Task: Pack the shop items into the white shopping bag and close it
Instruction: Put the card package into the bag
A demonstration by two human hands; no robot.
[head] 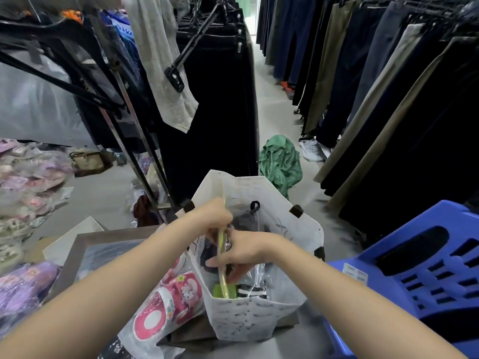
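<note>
The white shopping bag (248, 320) with black scribble print stands open in front of me on a low surface. Both hands reach into its mouth. My left hand (215, 216) and my right hand (243, 251) both grip a thin yellow-green flat packet (223, 278) that stands on edge inside the bag. Under it lie dark items in clear plastic wrap (255, 286). A clear packet with pink cartoon slippers (168, 304) leans against the bag's left side, outside it.
A blue plastic stool (425, 268) stands at my right. A brown framed board (85, 244) lies at my left. Racks of hanging trousers line both sides of the aisle. A green cloth heap (281, 161) lies on the floor beyond the bag. Wrapped slippers pile at far left.
</note>
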